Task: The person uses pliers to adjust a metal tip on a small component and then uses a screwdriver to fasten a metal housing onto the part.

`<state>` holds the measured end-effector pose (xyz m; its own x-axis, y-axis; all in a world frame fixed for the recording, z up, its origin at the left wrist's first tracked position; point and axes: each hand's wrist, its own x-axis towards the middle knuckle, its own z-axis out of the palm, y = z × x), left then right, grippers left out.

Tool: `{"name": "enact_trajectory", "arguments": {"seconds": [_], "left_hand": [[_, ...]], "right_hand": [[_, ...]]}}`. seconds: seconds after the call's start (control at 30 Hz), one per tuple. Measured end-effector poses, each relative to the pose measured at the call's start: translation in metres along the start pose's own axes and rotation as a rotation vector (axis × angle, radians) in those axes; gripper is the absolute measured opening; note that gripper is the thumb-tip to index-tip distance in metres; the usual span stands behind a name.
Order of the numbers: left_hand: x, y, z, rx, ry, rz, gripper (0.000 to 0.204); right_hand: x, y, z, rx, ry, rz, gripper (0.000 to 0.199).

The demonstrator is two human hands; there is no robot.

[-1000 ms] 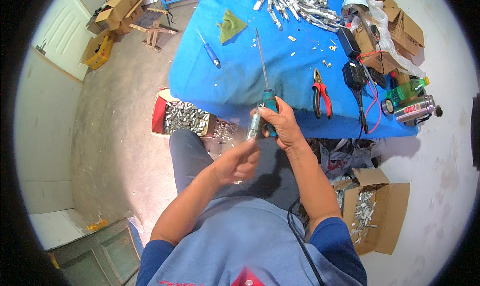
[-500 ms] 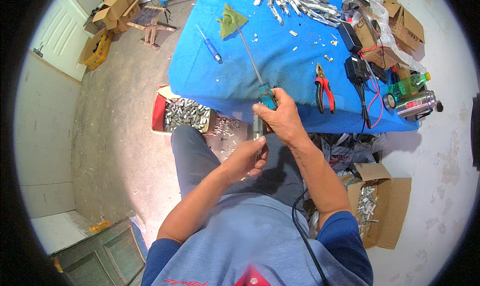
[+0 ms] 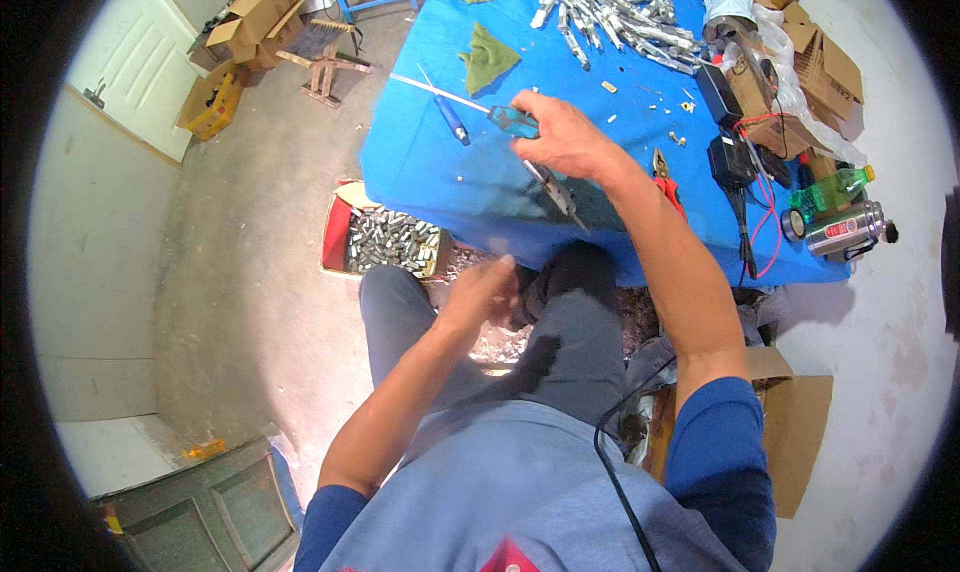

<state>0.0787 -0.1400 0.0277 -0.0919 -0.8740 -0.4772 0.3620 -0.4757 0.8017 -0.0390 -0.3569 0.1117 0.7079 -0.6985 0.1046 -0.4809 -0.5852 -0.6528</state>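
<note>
My right hand [image 3: 565,137] has its fingers wrapped round the teal handle of a screwdriver [image 3: 513,122] above the table's front part; the long shaft points left. Just below that hand is a narrow grey metal piece [image 3: 555,192], slanting down to the right; whether the hand grips it too, I cannot tell. Over my lap, my left hand [image 3: 483,294] is smeared by motion and its fingers are unclear. A blue-handled screwdriver [image 3: 450,118] lies on the blue-covered table [image 3: 420,182], passing close to the teal one's shaft. Red-handled pliers [image 3: 668,184] lie partly behind my right forearm.
A box of small metal pieces [image 3: 395,244] stands on the floor left of my knees. Long silvery parts [image 3: 620,17] are heaped at the back, near green cloths [image 3: 488,60]. Black adapters [image 3: 732,162], a green bottle [image 3: 835,189] and a steel flask [image 3: 845,229] line the table's right side.
My right hand has moved up and forward over the table with the teal screwdriver, whose shaft has swung leftward. My left hand has come apart from the grey metal piece and dropped slightly left.
</note>
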Motion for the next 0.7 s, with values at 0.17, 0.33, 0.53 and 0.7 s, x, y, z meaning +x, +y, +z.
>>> {"name": "enact_trajectory", "arguments": {"seconds": [0.17, 0.33, 0.53, 0.7], "left_hand": [[-0.005, 0.008, -0.021, -0.197, 0.258, 0.071, 0.031], [-0.011, 0.021, -0.039, -0.154, 0.327, 0.146, 0.027], [-0.005, 0.046, -0.041, 0.058, 0.345, 0.232, 0.029], [0.022, 0.068, -0.015, 0.249, 0.313, 0.248, 0.036]], "right_hand": [[0.035, 0.021, 0.022, -0.246, -0.179, -0.059, 0.041], [0.028, 0.032, 0.027, 0.012, 0.03, -0.019, 0.044], [-0.055, 0.034, 0.004, 0.083, 0.324, 0.0, 0.034], [-0.111, 0.019, 0.027, 0.014, 0.291, 0.185, 0.033]]}}
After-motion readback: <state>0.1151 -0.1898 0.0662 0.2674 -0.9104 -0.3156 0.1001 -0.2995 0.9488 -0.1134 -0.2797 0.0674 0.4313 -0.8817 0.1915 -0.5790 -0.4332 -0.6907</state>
